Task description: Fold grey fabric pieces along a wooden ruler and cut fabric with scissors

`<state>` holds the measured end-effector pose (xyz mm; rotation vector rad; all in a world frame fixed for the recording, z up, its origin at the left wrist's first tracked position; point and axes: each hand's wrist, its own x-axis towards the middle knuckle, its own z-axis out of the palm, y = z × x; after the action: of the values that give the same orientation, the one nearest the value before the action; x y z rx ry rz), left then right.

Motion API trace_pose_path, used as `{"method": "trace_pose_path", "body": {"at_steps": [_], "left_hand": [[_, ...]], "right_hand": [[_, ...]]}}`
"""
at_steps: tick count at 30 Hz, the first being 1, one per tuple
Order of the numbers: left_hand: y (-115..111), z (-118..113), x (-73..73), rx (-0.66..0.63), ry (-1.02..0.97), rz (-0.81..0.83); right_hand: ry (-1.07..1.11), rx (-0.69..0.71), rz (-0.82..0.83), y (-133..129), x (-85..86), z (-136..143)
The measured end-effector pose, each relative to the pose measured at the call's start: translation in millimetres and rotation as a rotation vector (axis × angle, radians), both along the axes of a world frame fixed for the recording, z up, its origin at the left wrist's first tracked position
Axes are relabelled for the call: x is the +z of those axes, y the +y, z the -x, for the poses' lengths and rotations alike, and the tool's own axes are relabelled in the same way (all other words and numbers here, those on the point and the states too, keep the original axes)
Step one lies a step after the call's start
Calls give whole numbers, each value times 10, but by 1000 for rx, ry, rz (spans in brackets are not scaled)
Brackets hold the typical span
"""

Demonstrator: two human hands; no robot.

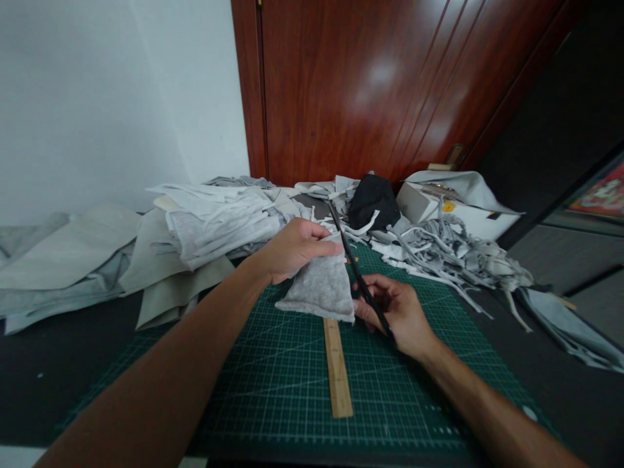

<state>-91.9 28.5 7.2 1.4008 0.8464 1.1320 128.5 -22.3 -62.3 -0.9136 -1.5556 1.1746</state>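
My left hand (297, 250) pinches the upper edge of a piece of light grey fabric (319, 283), held above the green cutting mat (273, 377). The fabric hangs down with its lower edge toward me. In my right hand (394, 312) is a pair of long black scissors (358, 273), pointing away from me, alongside the fabric's right edge. Fingers hide much of the handles, and I cannot tell whether the blades are apart. Below the fabric a wooden ruler (337, 370) lies on the mat, its far part partly covered from view.
Stacked white and grey cloth (224, 221) stands at the back left, beside larger fabric sheets (68, 253). A heap of grey fabric strips (439, 247) lies at the right, near a white box (468, 211) and a black cloth item (373, 201). Behind is a wooden door (351, 91).
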Motion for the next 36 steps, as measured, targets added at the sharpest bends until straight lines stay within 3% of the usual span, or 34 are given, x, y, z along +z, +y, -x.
{"method": "trace_pose_path", "body": {"at_steps": [4,8,11,13,17,18,21,23,27,29,31,36], "left_hand": [[-26,-49,-13,-195,375,-100],[-54,-164,-79,-302,567,-222],[-57,-260,-154,-350,661,-259],[-51,-308,-185,-325,654,-289],[-106,-364,-108,-17,406,-385],[-143,-377,-70,-23,345,-358],[-281,-445,-32,-460,307,-97],[-351,-526,-124,-637,319,40],[-376,-700,-463,-555,200,119],[-366,-755,-565,-480,71,144],[-362,-788,-570,-368,-132,177],[-311,-799,-369,-61,-569,188]], "right_hand": [[89,-93,-9,77,186,-39],[118,-99,-44,141,345,-73],[83,-93,-66,149,368,-72],[70,-115,-57,151,356,-75],[113,-246,-19,221,361,-103],[127,-290,-10,255,379,-107],[178,-368,17,367,478,-85],[235,-375,34,414,567,-37],[402,-344,68,383,726,99],[493,-332,95,330,769,159],[578,-331,135,286,779,199],[713,-354,162,271,644,211]]}}
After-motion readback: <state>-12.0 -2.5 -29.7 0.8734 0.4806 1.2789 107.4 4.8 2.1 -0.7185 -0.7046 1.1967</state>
